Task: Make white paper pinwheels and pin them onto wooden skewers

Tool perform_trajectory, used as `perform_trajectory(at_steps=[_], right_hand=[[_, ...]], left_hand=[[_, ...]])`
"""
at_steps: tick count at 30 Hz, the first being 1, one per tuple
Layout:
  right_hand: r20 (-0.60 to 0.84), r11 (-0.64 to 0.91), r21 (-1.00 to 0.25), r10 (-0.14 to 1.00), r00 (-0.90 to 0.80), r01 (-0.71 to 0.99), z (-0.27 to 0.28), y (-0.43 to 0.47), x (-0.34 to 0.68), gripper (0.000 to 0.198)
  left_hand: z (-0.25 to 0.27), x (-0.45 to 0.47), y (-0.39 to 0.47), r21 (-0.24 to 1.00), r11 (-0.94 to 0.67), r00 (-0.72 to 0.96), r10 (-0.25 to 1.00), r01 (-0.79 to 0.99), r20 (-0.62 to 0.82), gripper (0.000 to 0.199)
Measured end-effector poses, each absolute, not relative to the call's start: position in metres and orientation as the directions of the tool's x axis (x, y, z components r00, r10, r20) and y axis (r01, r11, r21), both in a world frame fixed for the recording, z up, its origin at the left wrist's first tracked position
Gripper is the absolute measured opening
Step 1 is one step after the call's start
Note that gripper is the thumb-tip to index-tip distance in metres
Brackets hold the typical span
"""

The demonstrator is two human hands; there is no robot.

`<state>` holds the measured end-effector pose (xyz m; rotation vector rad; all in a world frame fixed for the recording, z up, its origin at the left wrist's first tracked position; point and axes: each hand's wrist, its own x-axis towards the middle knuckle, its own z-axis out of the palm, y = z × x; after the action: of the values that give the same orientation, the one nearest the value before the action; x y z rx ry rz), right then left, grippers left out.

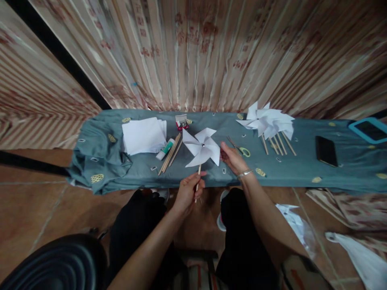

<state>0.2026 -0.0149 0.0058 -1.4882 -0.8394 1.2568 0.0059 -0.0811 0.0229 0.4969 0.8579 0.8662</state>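
Observation:
A white paper pinwheel (196, 155) with a shiny pin at its centre faces up on a thin wooden stick. My left hand (189, 189) is closed round that stick below the blades. Beside the right-hand blade is my right hand (232, 157), its fingers partly bent and partly hidden; whether they touch the paper I cannot tell. To the left lie several wooden sticks (171, 155) and a green-and-white glue stick (165, 148). Behind the pinwheel stands a small opened red-and-white box (182, 122) with metallic bits inside. Scissors (244, 151) with yellow-green handles lie just past my right hand.
White paper sheets (143, 136) are stacked at left on the grey-green cloth (193, 181). Several finished pinwheels (273, 121) overlap at right, near a black phone (326, 151) and a blue-framed device (370, 130). A black stool (57, 264) is at lower left; a curtain hangs behind.

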Motion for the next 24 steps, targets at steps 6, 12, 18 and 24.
perform_trajectory(at_steps=[6,12,18,24], right_hand=[[-0.193,-0.151,-0.974,0.940,0.280,-0.167,0.013,-0.012,0.203,0.047],[-0.155,-0.099,-0.982,0.907,0.392,-0.159,0.024,-0.007,0.207,0.046],[-0.108,-0.077,-0.993,0.902,0.417,-0.089,0.016,-0.005,0.212,0.042],[-0.097,-0.106,-0.994,0.912,0.399,0.001,0.005,-0.001,0.207,0.041]], left_hand=[[0.050,0.018,-0.047,0.661,0.588,0.459,0.800,-0.466,-0.388,0.039],[0.045,0.036,-0.023,0.680,0.553,0.508,0.808,-0.481,-0.298,0.042],[0.027,0.036,-0.021,0.721,0.527,0.482,0.823,-0.449,-0.301,0.045],[0.021,0.034,-0.018,0.785,0.476,0.438,0.849,-0.395,-0.295,0.047]])
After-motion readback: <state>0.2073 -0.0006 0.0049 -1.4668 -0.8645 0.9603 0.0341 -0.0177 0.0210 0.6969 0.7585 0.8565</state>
